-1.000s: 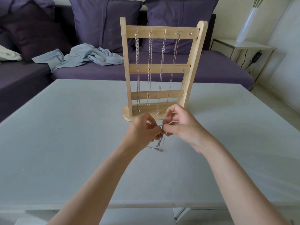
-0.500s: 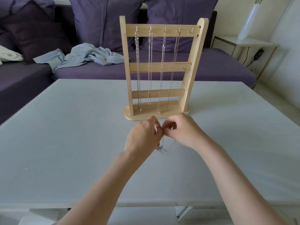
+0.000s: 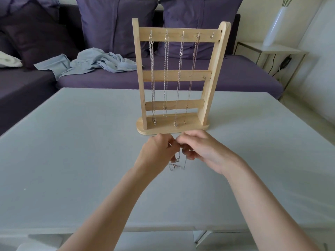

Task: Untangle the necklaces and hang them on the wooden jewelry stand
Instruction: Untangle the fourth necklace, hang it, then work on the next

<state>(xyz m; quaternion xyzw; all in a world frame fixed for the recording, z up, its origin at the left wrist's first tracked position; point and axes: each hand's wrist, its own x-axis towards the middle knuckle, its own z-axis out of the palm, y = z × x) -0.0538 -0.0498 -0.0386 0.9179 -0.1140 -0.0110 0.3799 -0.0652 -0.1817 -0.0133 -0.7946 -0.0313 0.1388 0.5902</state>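
1. Both hands, left hand (image 3: 157, 151) and right hand (image 3: 203, 151), pinch a silver necklace (image 3: 178, 163) between meeting fingertips, likely picking at a knot.
2. Its slack dangles below the fingers; beyond them waits the wooden jewelry stand (image 3: 178, 77), its rightmost top hook (image 3: 212, 36) free.

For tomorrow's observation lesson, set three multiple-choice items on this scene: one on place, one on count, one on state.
1. Where is the stand?
A) on the table
B) on the sofa
C) on the floor

2. How many chains hang on its top bar?
A) two
B) four
C) six

3. What are the hands doing?
A) lying flat
B) pinching a chain
C) gripping the stand

Key:
1 A, its base sits on the table.
2 B, four hang there; the rightmost hook is bare.
3 B, left hand and right hand pinch the loose chain.
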